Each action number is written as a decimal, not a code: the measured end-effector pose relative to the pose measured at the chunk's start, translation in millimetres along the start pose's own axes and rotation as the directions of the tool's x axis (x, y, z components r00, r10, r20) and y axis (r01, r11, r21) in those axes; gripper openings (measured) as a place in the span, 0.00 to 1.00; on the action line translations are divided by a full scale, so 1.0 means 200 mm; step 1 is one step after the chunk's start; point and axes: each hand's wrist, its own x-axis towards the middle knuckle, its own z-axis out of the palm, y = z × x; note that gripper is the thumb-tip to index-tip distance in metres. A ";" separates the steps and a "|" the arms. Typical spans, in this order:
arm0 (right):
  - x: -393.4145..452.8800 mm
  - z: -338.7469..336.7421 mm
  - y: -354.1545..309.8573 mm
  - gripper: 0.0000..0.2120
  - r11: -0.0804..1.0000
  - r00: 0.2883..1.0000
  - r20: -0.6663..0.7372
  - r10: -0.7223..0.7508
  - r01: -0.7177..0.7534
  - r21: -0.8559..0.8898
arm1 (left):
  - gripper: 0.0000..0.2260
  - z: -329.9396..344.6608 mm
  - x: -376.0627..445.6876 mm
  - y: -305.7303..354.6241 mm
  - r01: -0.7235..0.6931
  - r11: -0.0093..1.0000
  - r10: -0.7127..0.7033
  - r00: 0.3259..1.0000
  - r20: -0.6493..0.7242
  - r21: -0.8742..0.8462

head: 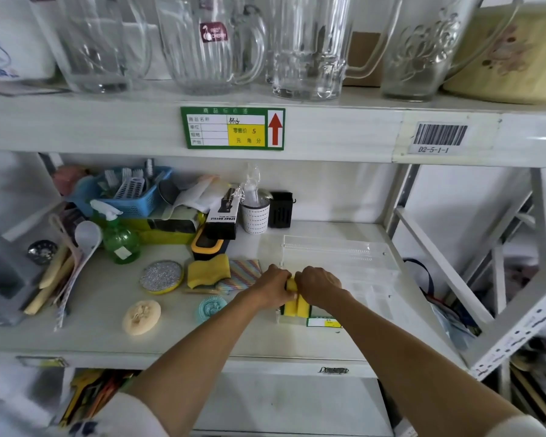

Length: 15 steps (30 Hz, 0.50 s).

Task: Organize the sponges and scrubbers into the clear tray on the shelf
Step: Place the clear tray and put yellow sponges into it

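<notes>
A clear tray (344, 257) lies on the right half of the middle shelf. At its near-left corner stand two yellow sponges (297, 305) on edge. My left hand (273, 283) and my right hand (317, 283) both grip the tops of these sponges, fingers curled round them. To the left on the shelf lie a wavy yellow sponge (207, 272), a striped cloth (245, 272), a round silver scrubber with a yellow rim (161, 275) and a beige loofah pad (141, 316).
A teal glass dish (212, 308) sits just left of my left forearm. Behind are a green spray bottle (120, 239), a blue basket (130, 193), a spray-bottle box (224, 217), a white cup (255, 216) and a black holder (281, 209). Glass pitchers (208, 45) fill the shelf above.
</notes>
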 end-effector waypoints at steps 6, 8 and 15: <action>0.01 -0.05 -0.05 0.18 0.997 0.968 -0.243 0.063 -0.069 -0.019 | 0.18 -0.02 -0.04 -0.07 -0.051 0.996 0.048 0.998 -0.040 -0.070; 0.02 -0.06 -0.12 0.18 0.999 0.925 -0.379 0.013 -0.028 -0.033 | 0.16 -0.04 -0.08 -0.12 -0.088 0.991 0.073 0.987 -0.143 -0.101; 0.03 0.02 -0.52 0.14 0.947 0.949 -0.198 -0.247 0.280 0.161 | 0.07 -0.15 -0.26 -0.49 0.037 0.982 -0.123 0.867 -0.483 -0.183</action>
